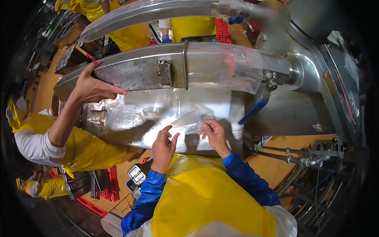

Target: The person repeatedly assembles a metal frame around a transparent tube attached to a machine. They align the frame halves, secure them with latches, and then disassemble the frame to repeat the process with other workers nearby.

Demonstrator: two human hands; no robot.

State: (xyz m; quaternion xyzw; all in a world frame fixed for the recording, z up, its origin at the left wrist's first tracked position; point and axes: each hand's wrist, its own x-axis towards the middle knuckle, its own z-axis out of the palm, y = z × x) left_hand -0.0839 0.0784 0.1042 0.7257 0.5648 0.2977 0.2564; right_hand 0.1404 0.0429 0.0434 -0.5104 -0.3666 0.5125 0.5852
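A thin, clear plastic bag or film [188,122] lies over the shiny metal table in front of me. My right hand [214,136] pinches its right edge between curled fingers. My left hand [162,147] is at the film's left side, thumb and fingers bent but apart; whether a fingertip touches the film I cannot tell. Beyond my hands lies a long metal mould [134,71]. A clear plastic sleeve [221,63] runs from its right end to the machine's metal outlet pipe [278,69].
A co-worker's hand [92,87] rests on the mould's left part. The metal table [225,102] carries a valve with a blue lever [254,110] above its right side. Another filled clear sleeve [158,15] hangs behind. Red crates [108,185] and pipes [292,158] flank me.
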